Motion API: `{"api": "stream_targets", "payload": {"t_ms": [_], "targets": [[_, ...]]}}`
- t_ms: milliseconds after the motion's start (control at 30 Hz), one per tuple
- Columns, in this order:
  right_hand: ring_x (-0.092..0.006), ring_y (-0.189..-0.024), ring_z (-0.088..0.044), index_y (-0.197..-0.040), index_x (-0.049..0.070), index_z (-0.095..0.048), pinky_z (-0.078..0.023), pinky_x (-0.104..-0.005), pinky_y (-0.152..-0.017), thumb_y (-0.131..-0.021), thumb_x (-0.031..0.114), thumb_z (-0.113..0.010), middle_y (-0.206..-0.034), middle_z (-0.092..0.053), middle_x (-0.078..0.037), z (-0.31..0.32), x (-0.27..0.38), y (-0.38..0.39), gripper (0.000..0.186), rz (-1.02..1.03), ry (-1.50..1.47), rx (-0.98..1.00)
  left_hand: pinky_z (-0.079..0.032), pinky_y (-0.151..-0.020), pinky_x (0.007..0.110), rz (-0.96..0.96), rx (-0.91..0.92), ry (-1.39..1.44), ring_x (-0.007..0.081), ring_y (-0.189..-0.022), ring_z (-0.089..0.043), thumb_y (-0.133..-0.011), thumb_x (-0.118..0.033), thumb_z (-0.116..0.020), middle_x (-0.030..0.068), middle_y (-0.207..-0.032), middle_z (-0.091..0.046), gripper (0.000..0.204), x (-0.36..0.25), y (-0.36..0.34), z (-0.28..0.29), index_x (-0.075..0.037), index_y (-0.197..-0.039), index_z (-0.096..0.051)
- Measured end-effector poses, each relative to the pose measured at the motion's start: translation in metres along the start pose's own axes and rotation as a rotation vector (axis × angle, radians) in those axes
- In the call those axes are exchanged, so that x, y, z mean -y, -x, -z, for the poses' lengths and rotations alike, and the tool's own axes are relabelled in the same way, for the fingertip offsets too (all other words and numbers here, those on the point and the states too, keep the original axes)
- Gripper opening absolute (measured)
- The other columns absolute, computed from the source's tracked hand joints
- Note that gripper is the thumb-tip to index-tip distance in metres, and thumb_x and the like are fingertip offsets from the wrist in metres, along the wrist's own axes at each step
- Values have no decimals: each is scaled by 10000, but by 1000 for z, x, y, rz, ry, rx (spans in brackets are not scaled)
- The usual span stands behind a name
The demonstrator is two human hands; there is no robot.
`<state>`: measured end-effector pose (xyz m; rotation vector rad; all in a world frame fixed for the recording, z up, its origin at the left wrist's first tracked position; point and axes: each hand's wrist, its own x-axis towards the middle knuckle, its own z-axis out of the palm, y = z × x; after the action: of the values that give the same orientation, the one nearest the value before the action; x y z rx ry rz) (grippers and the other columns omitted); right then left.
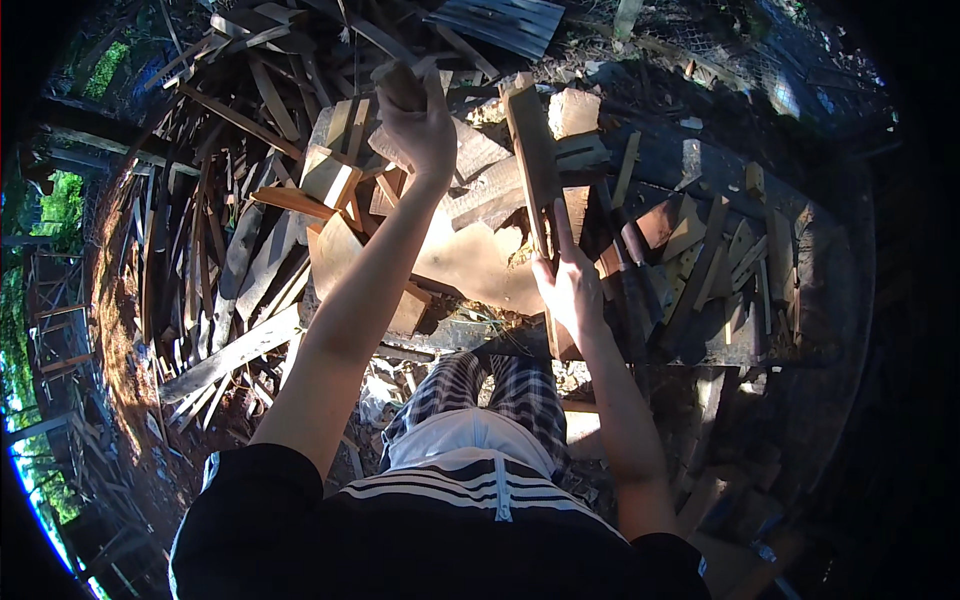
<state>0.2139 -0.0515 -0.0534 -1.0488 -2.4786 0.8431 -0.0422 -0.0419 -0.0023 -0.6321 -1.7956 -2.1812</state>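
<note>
My left hand [420, 140] is raised at the upper middle, closed on a short brown wooden block [397, 85]. My right hand [570, 290] grips a long narrow wooden board [524, 130] near its lower end, with the index finger stretched up along it. The board lies at a slant over a worktop of pale wood pieces [480, 275], some broad and flat, with split scraps [338, 180] at their left. Just right of my right hand lie long dark pieces [635, 260], too shadowed to identify.
A big pile of loose slats [230, 260] fills the left side. More offcuts [740, 250] lie on the dark bench [790, 350] at the right. A grey corrugated-looking panel [500, 25] and wire mesh [780, 70] are at the back. My legs [450, 395] stand against the near edge.
</note>
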Motion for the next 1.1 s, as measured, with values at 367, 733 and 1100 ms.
{"api": "stream_targets", "payload": {"t_ms": [367, 733, 1100], "targets": [[-287, -1324, -451, -1499, 78, -259, -374, -361, -1062, -876, 101, -548, -1444, -436, -203, 134, 108, -23, 688, 287, -565, -110, -471, -750, 335, 94, 208, -136, 203, -804, -587, -817, -214, -728, 129, -897, -627, 376, -23, 18, -4, 30, -1047, -557], [-257, -1335, -440, -1486, 58, -309, -341, -356, -1096, -862, 54, -532, -1469, -414, -172, 170, 127, -13, 663, 357, -394, 83, -484, -644, 380, -138, 78, -103, 313, -718, -644, -838, -183, -704, 195, -794, -634, 292, -24, 22, -12, 6, -998, -550], [-348, -975, -667, -1491, 169, -317, -499, -393, -847, -875, 167, -576, -1060, -676, -199, 107, 74, -24, 668, 169, -347, 102, -473, -628, 298, -1, -11, -78, 180, -656, -574, -823, -147, -713, 83, -811, -617, 283, 10, -4, 7, -7, -1021, -568]]}}
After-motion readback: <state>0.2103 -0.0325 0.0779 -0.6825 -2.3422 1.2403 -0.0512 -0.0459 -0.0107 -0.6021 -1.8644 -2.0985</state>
